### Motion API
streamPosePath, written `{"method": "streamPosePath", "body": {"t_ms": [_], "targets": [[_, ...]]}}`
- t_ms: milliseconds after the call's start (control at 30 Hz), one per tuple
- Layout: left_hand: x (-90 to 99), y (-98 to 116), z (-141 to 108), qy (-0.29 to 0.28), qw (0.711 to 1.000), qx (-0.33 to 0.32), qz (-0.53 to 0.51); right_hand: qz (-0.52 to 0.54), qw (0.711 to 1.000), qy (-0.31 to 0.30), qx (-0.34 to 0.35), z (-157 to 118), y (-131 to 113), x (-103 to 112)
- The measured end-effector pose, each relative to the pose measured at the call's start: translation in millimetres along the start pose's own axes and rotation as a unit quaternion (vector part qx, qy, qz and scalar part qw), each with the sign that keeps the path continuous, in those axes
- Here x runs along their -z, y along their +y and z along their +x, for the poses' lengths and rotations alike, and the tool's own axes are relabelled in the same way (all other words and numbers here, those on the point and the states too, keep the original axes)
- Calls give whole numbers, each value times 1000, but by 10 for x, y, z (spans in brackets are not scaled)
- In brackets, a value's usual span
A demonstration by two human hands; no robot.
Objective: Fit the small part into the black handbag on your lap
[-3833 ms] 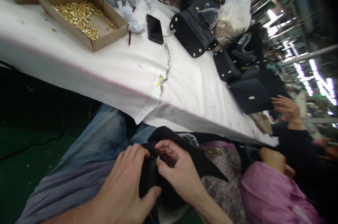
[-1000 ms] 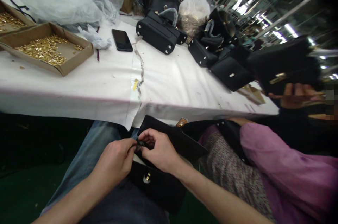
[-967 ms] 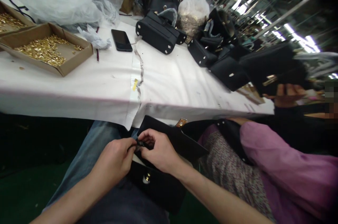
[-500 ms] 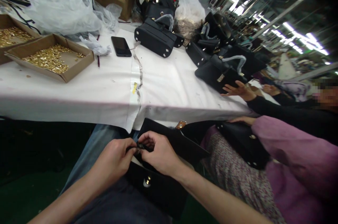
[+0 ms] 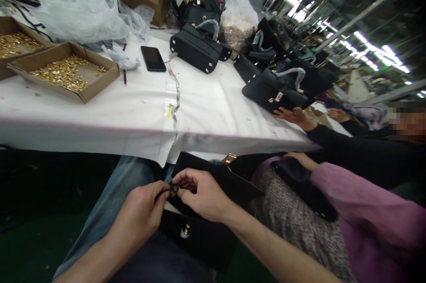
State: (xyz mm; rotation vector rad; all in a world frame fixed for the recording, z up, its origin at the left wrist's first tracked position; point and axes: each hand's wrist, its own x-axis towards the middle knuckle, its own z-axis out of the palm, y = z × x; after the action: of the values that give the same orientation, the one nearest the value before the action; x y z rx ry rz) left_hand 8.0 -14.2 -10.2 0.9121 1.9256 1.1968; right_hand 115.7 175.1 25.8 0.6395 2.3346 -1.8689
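A black handbag (image 5: 203, 243) lies open across my lap, its flap (image 5: 219, 178) spread toward the table. A gold plate (image 5: 229, 159) shows near the flap, and a gold turn lock (image 5: 186, 230) is on the bag's front. My left hand (image 5: 143, 209) pinches a narrow black strap (image 5: 161, 193) at the bag's left end. Close against it, my right hand (image 5: 204, 196) grips the same strap between thumb and fingers. Something small and greyish shows between the fingertips; I cannot make out what it is.
Cardboard trays of gold hardware (image 5: 100, 87) stand at left on the white-covered table (image 5: 213, 109). A phone (image 5: 153, 58), finished black handbags (image 5: 196, 47) and a plastic bag (image 5: 238, 21) lie beyond. At right, a person in a pink sleeve (image 5: 362, 198) sits close; another hand (image 5: 294, 117) touches a handbag.
My hands stay pinched on the strap, shifting slightly and turning it a little. At right, the co-worker's hand and the handbag by it have moved slightly left.
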Motion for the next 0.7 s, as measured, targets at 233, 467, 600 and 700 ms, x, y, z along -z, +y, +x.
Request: {"method": "streamPosePath", "body": {"t_ms": [233, 467, 600, 700], "targets": [[-99, -70, -101, 14, 1000, 0, -6, -62, 997, 29, 24, -55, -82, -95], [-72, -65, -111, 6, 1000, 11, -27, -106, 993, 44, 36, -87, -99, -147], [-52, -59, -70, 13, 999, 16, -43, -118, 991, 45, 46, -72, -74, -142], [-26, -33, -39, 5, 997, 24, -67, -134, 989, 35, 59, -65, -82, -116]]}}
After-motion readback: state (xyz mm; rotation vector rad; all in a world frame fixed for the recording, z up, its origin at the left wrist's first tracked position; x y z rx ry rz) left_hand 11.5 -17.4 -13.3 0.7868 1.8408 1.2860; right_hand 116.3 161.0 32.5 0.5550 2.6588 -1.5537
